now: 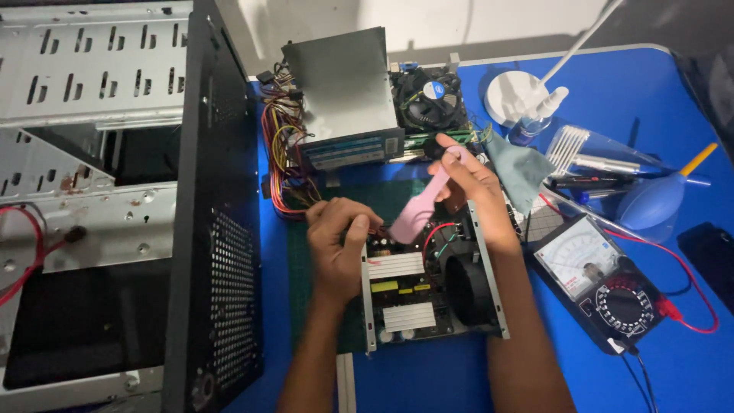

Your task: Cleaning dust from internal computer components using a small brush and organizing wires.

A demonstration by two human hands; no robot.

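Right hand (pixel 475 183) is gripping the pink brush (pixel 425 200) by its upper end, above the opened power supply (pixel 428 283). Left hand (pixel 336 233) is pinching wires at the supply's top-left corner. Brush's long axis is slanting, tip pointing down-left toward the left hand.

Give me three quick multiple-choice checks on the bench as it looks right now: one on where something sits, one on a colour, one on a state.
1. Where is the analog multimeter?
A. Inside the computer case
B. On the blue table, on the right hand's side of the open power supply
C. On top of the grey cover

2. What colour is the flat tool in the right hand?
A. Pink
B. Black
C. Yellow

3. What state is the power supply in front of the person?
A. Sealed shut
B. Open, circuit board and fan exposed
C. Mounted in the case

Answers:
1. B: the meter lies on the blue table beside the open power supply.
2. A: the flat tool is plainly pink.
3. B: board and black fan show; the left hand rests at its edge.
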